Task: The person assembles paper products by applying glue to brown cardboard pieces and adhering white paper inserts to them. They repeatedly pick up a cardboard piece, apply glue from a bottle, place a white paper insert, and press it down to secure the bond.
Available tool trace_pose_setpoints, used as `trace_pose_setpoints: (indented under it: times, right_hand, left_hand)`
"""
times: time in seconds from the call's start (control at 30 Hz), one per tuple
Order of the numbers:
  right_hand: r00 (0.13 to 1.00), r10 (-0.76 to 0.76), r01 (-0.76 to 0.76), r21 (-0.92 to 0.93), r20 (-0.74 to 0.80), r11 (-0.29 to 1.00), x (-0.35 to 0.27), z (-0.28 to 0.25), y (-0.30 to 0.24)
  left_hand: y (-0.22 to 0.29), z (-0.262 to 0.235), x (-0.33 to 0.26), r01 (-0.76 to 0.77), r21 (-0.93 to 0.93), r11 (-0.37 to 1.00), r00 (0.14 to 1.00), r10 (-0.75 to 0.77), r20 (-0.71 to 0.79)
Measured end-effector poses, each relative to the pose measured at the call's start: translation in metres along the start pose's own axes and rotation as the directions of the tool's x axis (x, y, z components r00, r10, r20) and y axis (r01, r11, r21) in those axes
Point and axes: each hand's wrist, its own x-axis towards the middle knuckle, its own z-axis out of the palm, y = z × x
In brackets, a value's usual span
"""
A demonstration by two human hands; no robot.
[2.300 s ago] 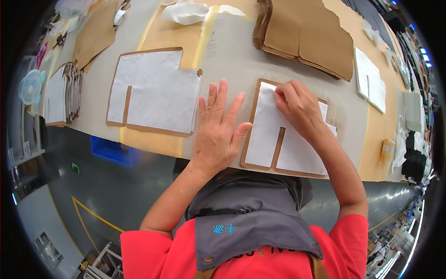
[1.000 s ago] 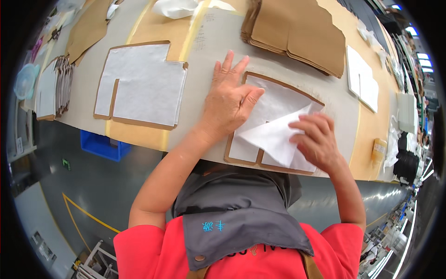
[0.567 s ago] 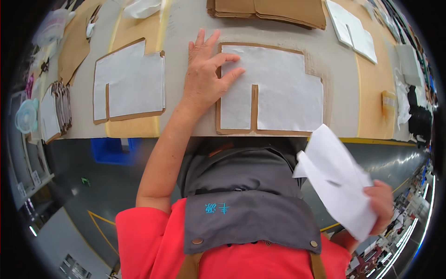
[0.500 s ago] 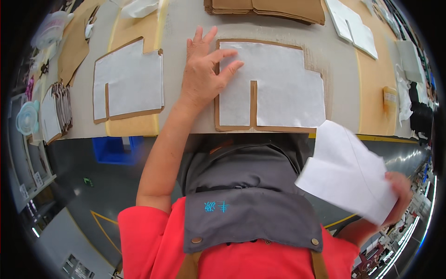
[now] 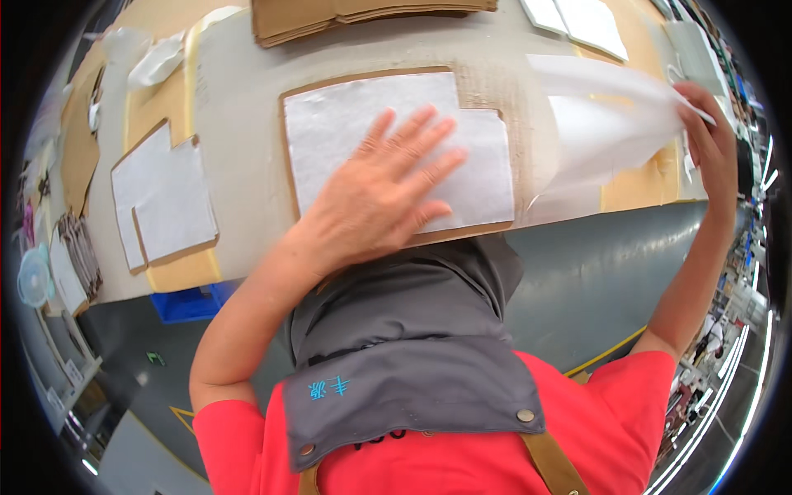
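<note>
My left hand (image 5: 375,194) lies flat, fingers spread, on a white sheet (image 5: 346,124) stuck to a notched brown cardboard piece (image 5: 483,78) near the table's front edge. My right hand (image 5: 709,136) is raised at the far right and pinches a thin white backing sheet (image 5: 606,124), which hangs blurred in the air above the table's right part. A second cardboard piece with a white sheet (image 5: 161,194) lies to the left, apart from both hands.
A stack of brown cardboard pieces (image 5: 363,15) sits at the back. White sheets (image 5: 582,18) lie at the back right. A blue bin (image 5: 190,301) stands below the table's edge (image 5: 577,221). Crumpled white scraps (image 5: 157,59) lie at the back left.
My right hand peeled the white backing sheet off the cardboard piece, swung it down to my right side, then lifted it up over the table's right end. My left hand stayed pressed down.
</note>
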Motion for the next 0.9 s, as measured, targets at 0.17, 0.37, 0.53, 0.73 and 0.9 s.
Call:
trace_pose_setpoints:
  times: [0.17, 0.37, 0.53, 0.73, 0.9]
  right_hand:
    - [0.973, 0.044, -0.074, 0.126, 0.226, 0.989, 0.046, -0.001, 0.041]
    - [0.875, 0.121, -0.168, 0.058, 0.468, 0.984, 0.092, 0.062, 0.086]
    - [0.914, 0.078, -0.175, 0.214, 0.399, 0.961, 0.097, 0.082, 0.099]
    - [0.924, 0.078, -0.215, 0.339, 0.374, 0.916, 0.092, 0.079, 0.098]
    - [0.99, -0.096, 0.09, -0.066, -0.099, 0.994, 0.078, 0.08, 0.091]
  left_hand:
    - [0.016, 0.033, 0.018, -0.225, -0.025, 0.974, 0.939, 0.223, 0.26]
    - [0.022, 0.031, 0.02, -0.247, 0.005, 0.969, 0.905, 0.229, 0.36]
    - [0.023, 0.032, 0.02, -0.239, 0.018, 0.971, 0.904, 0.215, 0.368]
    - [0.023, 0.031, 0.02, -0.225, -0.002, 0.974, 0.908, 0.211, 0.363]
    - [0.019, 0.028, 0.019, -0.22, -0.103, 0.97, 0.929, 0.241, 0.282]
